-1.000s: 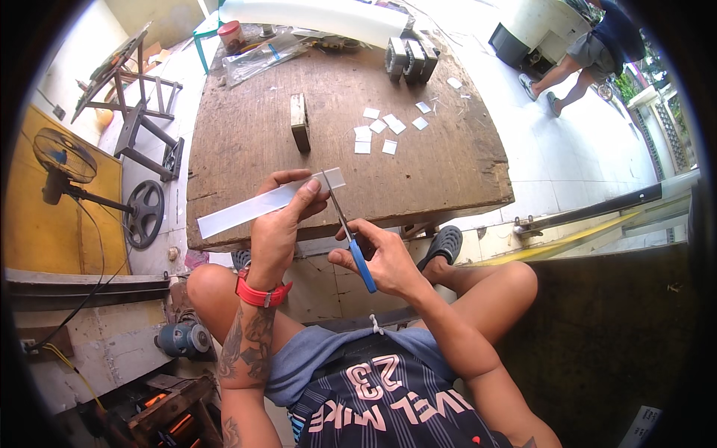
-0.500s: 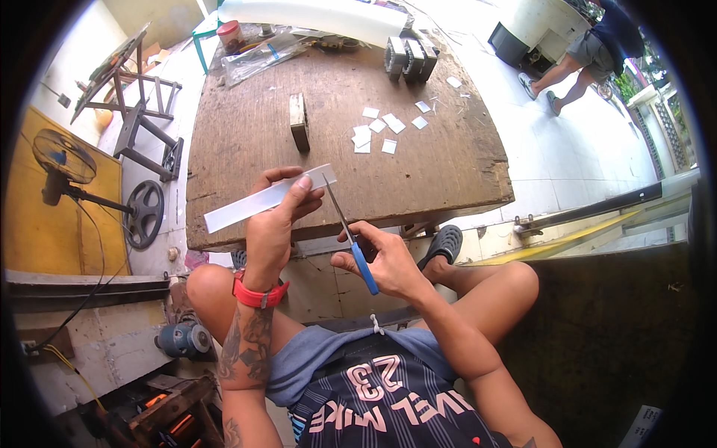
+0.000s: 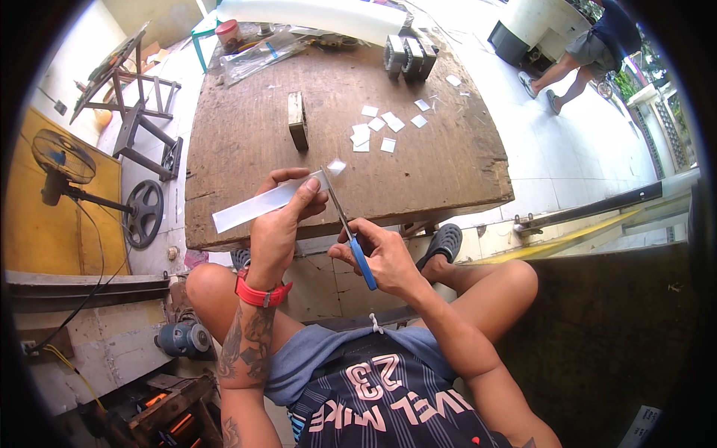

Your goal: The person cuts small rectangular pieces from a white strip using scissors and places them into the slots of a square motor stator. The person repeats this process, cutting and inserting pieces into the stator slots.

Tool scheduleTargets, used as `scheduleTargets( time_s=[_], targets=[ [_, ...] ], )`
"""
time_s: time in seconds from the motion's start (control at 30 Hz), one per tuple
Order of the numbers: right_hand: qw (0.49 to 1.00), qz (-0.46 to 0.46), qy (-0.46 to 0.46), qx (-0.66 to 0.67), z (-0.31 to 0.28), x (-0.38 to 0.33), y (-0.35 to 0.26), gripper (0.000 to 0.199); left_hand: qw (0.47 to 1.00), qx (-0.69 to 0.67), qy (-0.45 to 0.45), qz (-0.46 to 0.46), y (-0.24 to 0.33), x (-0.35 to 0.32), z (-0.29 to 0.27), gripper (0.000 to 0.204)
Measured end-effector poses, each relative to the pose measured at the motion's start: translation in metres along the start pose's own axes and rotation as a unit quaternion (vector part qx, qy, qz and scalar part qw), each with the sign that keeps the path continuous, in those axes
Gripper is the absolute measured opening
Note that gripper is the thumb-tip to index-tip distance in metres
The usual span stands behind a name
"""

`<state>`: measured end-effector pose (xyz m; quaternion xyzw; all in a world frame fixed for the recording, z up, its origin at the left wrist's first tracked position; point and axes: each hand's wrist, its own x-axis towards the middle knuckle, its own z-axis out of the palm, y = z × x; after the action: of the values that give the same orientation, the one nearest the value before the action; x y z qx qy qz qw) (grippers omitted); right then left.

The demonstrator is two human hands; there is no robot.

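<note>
My left hand (image 3: 282,209) pinches a whitish, translucent flat strip (image 3: 250,211) near its right end, thumb on top. In my right hand (image 3: 381,254) is a pair of scissors (image 3: 361,263) with blue handles. Their blades point away from me and lie at the strip's right end. Just beyond the blade tips a small square piece (image 3: 337,167), blurred by motion, is apart from the strip. Several similar white squares (image 3: 388,145) lie scattered on the wooden table (image 3: 239,142), some overlapping. A narrow wooden block (image 3: 297,122) stands left of them.
At the table's far side lie a white roll (image 3: 321,19), a clear plastic bag (image 3: 261,57), a red tub (image 3: 228,33) and dark blocks with pale tops (image 3: 409,58). A fan (image 3: 63,157) stands at left. Another person (image 3: 597,48) is at the upper right.
The scissor blades have closed across the strip's end. A small square has come off and is moving away past the tips. My left hand and the strip have shifted slightly right.
</note>
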<state>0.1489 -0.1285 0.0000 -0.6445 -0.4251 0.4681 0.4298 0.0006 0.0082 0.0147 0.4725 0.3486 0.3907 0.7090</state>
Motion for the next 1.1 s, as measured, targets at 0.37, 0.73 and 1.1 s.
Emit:
scheduleTargets(
  time_s=[0.37,0.73,1.1],
  targets=[
    [0.999,-0.031,0.008,-0.011,0.001,-0.003,0.003,0.074,1.000,-0.010,0.013,0.012,0.005,-0.001,-0.001,0.033],
    [0.999,-0.031,0.013,-0.012,0.001,-0.001,0.000,0.071,1.000,-0.012,-0.020,0.006,0.003,0.000,-0.002,0.032],
    [0.999,-0.043,0.016,-0.014,0.000,-0.003,0.004,0.069,0.998,-0.062,0.011,0.005,0.010,0.003,-0.009,0.034]
  ],
)
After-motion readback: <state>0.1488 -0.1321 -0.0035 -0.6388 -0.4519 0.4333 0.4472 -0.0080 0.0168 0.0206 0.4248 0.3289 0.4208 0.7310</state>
